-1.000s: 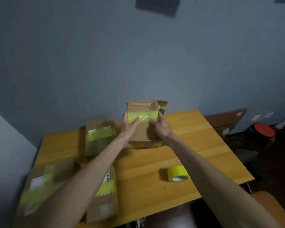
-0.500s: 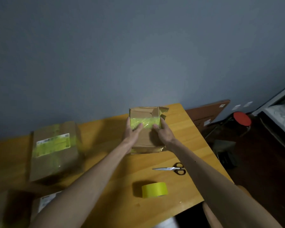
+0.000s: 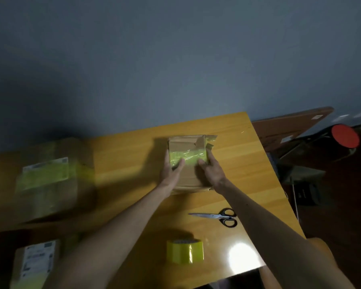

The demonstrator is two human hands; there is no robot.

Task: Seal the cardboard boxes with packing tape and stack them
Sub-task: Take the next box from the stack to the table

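A small cardboard box (image 3: 186, 142) with a strip of yellow tape (image 3: 191, 156) across its top stands on the wooden table (image 3: 238, 155), near the far edge. My left hand (image 3: 171, 168) holds its left side, thumb lying on the tape. My right hand (image 3: 212, 168) holds the right side, thumb pressing the top. A yellow tape roll (image 3: 184, 251) stands near the front edge. Scissors (image 3: 219, 216) lie between the roll and the box.
A larger taped box (image 3: 48, 180) sits at the left, blurred. Another labelled box (image 3: 37, 263) lies at the lower left. Right of the table are a brown board (image 3: 290, 128), a red-topped stool (image 3: 345, 135) and dark floor clutter. A grey wall is close behind.
The view has swung right and down, so the table's right edge, scissors and tape roll sit closer. Both hands stay on the small box, which rests on the table.
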